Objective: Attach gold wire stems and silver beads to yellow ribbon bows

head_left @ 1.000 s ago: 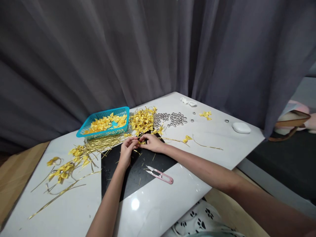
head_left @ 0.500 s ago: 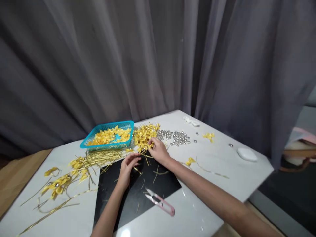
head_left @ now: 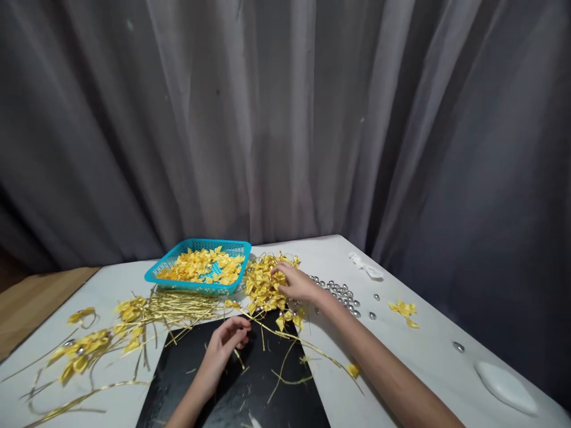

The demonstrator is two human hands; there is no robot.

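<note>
My right hand (head_left: 297, 282) reaches over the pile of yellow ribbon flowers (head_left: 263, 282), its thumb and fingers apart at the pile's right side; I see nothing held between them. Over the black mat (head_left: 241, 380), my left hand (head_left: 228, 339) is curled with thumb and fingertips close together; what it holds, if anything, is too small to name. Gold strands cross the mat beside it. Behind the left hand lies a bundle of gold strips (head_left: 182, 307). A blue basket (head_left: 154, 274) holds many yellow ribbon pieces.
Silver beads (head_left: 343, 292) are scattered right of the flower pile. Crumpled white material (head_left: 366, 266), yellow flowers (head_left: 404, 309) and a white rounded object (head_left: 506, 386) lie farther right. Flower clusters (head_left: 82, 351) rest at the left. A grey curtain (head_left: 285, 131) hangs behind the table.
The view has shifted, and things on the table appear lower. My right hand has moved away from my left, onto the flower pile. The pink-handled snips have mostly left the view.
</note>
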